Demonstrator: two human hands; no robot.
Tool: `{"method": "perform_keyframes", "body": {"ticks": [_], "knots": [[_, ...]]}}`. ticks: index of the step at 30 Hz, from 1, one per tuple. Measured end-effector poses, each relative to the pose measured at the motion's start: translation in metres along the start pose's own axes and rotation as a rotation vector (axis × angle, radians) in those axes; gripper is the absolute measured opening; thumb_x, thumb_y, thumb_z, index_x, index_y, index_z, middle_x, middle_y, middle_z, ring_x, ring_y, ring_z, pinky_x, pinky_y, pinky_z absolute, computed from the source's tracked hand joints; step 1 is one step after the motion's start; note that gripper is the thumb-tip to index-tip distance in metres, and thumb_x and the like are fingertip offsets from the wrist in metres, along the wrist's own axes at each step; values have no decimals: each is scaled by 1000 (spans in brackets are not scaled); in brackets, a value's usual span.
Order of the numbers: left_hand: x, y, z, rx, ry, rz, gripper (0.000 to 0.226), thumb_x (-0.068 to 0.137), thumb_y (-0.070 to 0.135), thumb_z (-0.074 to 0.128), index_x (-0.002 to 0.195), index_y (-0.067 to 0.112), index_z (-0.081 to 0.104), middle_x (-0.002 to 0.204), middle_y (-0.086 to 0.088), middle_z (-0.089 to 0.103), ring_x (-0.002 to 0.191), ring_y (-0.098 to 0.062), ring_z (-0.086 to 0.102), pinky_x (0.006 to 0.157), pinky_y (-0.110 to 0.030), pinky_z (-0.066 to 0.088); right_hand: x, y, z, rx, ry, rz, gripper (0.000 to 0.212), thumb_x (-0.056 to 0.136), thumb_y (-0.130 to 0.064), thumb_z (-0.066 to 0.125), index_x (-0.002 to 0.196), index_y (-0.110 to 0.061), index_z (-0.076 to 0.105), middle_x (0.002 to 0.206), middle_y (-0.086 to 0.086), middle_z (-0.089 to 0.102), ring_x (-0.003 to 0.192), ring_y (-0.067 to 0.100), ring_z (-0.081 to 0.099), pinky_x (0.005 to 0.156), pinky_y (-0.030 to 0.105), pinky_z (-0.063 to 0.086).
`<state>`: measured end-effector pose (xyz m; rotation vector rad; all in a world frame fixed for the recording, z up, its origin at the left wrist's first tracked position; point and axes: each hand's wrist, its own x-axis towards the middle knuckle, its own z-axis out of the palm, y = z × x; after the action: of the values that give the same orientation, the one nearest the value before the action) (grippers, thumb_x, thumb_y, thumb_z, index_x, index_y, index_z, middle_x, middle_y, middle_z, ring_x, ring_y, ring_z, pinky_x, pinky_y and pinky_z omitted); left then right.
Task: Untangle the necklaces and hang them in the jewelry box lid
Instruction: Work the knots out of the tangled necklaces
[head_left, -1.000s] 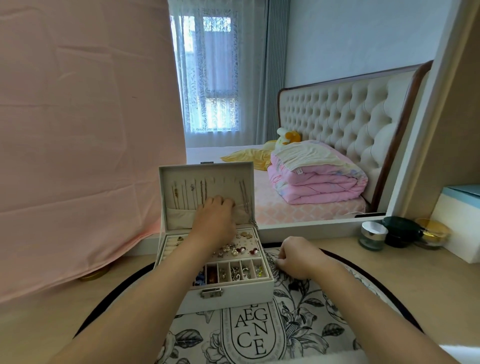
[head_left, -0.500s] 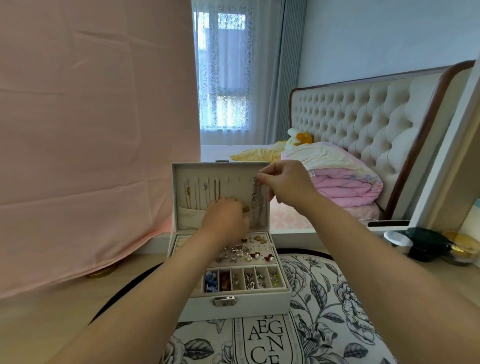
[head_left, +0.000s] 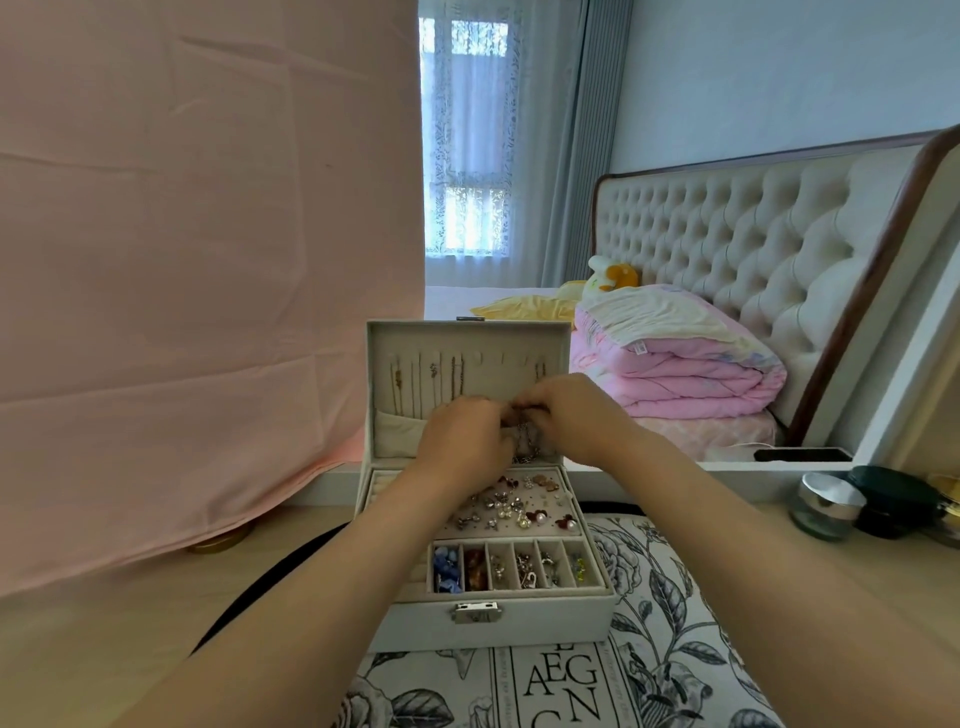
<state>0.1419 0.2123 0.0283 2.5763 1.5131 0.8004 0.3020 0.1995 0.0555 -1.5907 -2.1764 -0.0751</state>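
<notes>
A white jewelry box (head_left: 498, 626) stands open on a floral mat, its lid (head_left: 519, 338) upright. Several thin necklaces (head_left: 431, 376) hang from hooks on the left half of the lid. My left hand (head_left: 465, 434) and my right hand (head_left: 574, 418) meet in front of the lid's lower part. Both pinch a silver necklace chain (head_left: 525, 441) that dangles between them above the earring tray (head_left: 511, 506). Their fingertips are partly hidden behind each other.
A pink cloth (head_left: 182, 260) hangs at the left down to the desk. Glass jars (head_left: 826, 506) and a dark lidded jar (head_left: 896, 501) stand at the right. The floral mat (head_left: 670, 623) lies under the box. A mirror behind shows a bed.
My right hand came down from the lid's top right corner with the chain to meet my left hand in front of the lid. The view shifted slightly.
</notes>
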Motion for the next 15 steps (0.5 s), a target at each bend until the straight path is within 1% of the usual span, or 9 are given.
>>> {"method": "perform_keyframes", "body": {"ticks": [1,3,4,5,7,9,11,13,15], "knots": [[0,0,-1,-6,1,2,31,92,27,56,120,27,69,114,4,71,106,-19,63,92,-38,52,-6,-2,-3,68,81,33,25,94,-14,57,108,-18,77,104,5,75,98,23,66,86,33,51],[0,0,-2,-11,5,9,29,93,29,57,119,28,69,115,5,70,105,-17,62,93,-37,51,-16,-5,-6,12,161,147,19,90,-30,60,96,-23,77,97,0,74,92,20,65,78,30,49],[1,0,-2,-13,5,14,28,94,28,57,118,27,70,115,5,70,105,-16,62,91,-34,50,-20,-8,-3,-105,102,223,21,86,-44,61,85,-26,72,87,-3,70,85,20,64,71,28,47],[0,0,-3,-18,3,19,28,94,28,58,119,26,70,116,5,70,104,-16,62,90,-33,50,-22,-12,2,-215,20,300,34,81,-58,60,75,-25,65,77,-5,64,78,19,62,65,27,45],[-1,1,-5,-27,-10,25,29,94,26,58,121,24,69,118,4,69,106,-17,62,91,-33,50,-21,-17,17,-240,-40,408,46,78,-68,59,68,-23,57,71,-5,57,73,19,62,60,26,44],[-2,0,-7,-26,-33,30,33,93,26,57,124,23,67,122,3,68,111,-18,61,97,-36,49,-17,-16,29,-185,-13,456,40,84,-59,61,74,-20,59,78,-1,61,79,23,65,61,27,44],[-3,-1,-8,-19,-61,33,37,93,26,56,128,23,65,125,1,66,115,-20,59,100,-39,47,-14,-14,33,-122,4,466,26,88,-43,62,79,-18,61,85,2,65,83,26,66,61,28,45],[-2,-3,-7,-25,-76,29,40,92,25,55,131,21,62,126,-1,64,117,-21,56,102,-41,45,-14,-10,28,39,35,464,19,84,-34,62,73,-20,65,76,0,64,76,23,64,56,26,42],[0,-4,-6,-30,-84,25,41,93,24,55,133,19,60,127,-4,60,120,-23,52,103,-42,44,-13,-8,16,176,118,441,22,83,-29,63,62,-19,64,65,-3,61,68,20,59,53,25,39]]}}
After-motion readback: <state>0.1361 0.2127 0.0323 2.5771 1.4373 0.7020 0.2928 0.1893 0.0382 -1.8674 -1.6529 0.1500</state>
